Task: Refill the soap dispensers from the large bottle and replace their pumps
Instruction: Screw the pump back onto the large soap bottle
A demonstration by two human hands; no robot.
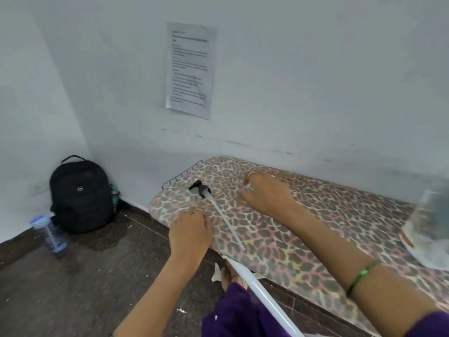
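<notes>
Two bare hands reach over a leopard-print padded board [303, 229], neither holding anything. Left hand [190, 231] rests at the board's near edge, fingers loosely bent, ring on one finger. Right hand [266, 194] hovers further in, fingers spread & relaxed, green bangle [362, 276] on that forearm. One pump [216, 210] lies flat on the board btwn the hands: black head pointing away toward the far left corner, long clear dip tube running back toward the person, passing just right of the left hand. A clear bottle [430, 224], blurred, sits far right of the right hand. Beyond: dark floor w/ black backpack [81, 194] & water bottle [49, 233], white wall w/ printed sheet [190, 69].
</notes>
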